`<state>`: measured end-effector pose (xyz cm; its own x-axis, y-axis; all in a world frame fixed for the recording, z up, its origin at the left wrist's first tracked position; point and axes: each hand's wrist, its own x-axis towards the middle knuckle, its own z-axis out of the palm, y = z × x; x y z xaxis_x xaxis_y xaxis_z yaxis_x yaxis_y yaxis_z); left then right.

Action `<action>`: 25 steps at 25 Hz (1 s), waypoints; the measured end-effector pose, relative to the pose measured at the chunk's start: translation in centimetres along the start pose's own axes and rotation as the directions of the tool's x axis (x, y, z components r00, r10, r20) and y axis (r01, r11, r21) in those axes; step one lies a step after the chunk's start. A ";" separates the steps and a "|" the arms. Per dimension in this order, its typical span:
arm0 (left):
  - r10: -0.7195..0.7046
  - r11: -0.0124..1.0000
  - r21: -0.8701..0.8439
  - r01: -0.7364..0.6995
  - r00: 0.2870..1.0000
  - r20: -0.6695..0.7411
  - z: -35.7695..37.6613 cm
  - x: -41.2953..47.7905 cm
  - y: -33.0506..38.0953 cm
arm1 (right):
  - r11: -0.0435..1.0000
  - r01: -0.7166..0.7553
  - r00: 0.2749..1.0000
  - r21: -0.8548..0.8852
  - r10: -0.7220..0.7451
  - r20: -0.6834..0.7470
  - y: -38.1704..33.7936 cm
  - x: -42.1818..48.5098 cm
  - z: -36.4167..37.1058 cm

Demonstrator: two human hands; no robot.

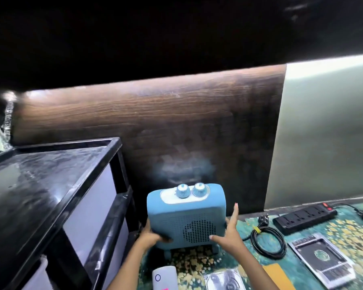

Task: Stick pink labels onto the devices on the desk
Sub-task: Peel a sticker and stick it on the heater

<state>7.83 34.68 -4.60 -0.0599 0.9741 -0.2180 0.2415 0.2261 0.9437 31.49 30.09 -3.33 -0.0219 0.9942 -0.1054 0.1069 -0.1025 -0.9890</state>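
Worktop [344,231] under a green cloth with a gold pattern, backed by a dark wood panel [155,122] and a pale wall; the blue fan heater [184,214] stands upright at the rear left of the cloth, close to the panel, front toward the camera; the left hand [155,234] grips its lower left corner with fingers curled round the edge; the right hand [228,233] presses flat on the right side, fingers spread and straight, one pointing up along the casing; the body is a rounded, matt blue box on short feet, with a perforated round grille [199,231] low on the front and two ribbed knobs [182,191] on a white top plate; no pink label shows on it; judged rigid, hollow and fairly light, its smooth shell is best held at both sides or low corners, clear of the knobs and grille, the plain front above the grille offering flat label area; nearest in front lies a white device [164,277] with a pink label [165,288] at the frame edge; rightward a coiled black cable [268,241] and a power strip [305,218]; a black drawer unit [50,185] stands to the left.
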 end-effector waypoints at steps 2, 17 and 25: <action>-0.016 1.000 0.010 0.015 1.000 0.011 0.2 -0.4 0.4 | 1.000 0.011 1.000 0.007 -0.011 -0.019 -0.1 0.0 -0.2; 0.177 0.882 -0.455 -0.120 0.981 0.083 3.8 -4.1 5.7 | 0.941 0.334 0.922 0.056 -0.314 -0.228 -7.8 -2.4 -7.1; -0.115 0.777 -0.546 0.312 0.924 0.364 4.8 -7.2 6.3 | 0.980 0.192 0.964 0.050 -0.179 -0.197 -9.8 -3.1 -8.8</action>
<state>14.43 29.09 1.78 0.2689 0.8758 -0.4009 -0.3600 0.4775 0.8015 39.25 28.26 7.63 0.1559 0.9831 0.0960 0.0507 0.0891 -0.9947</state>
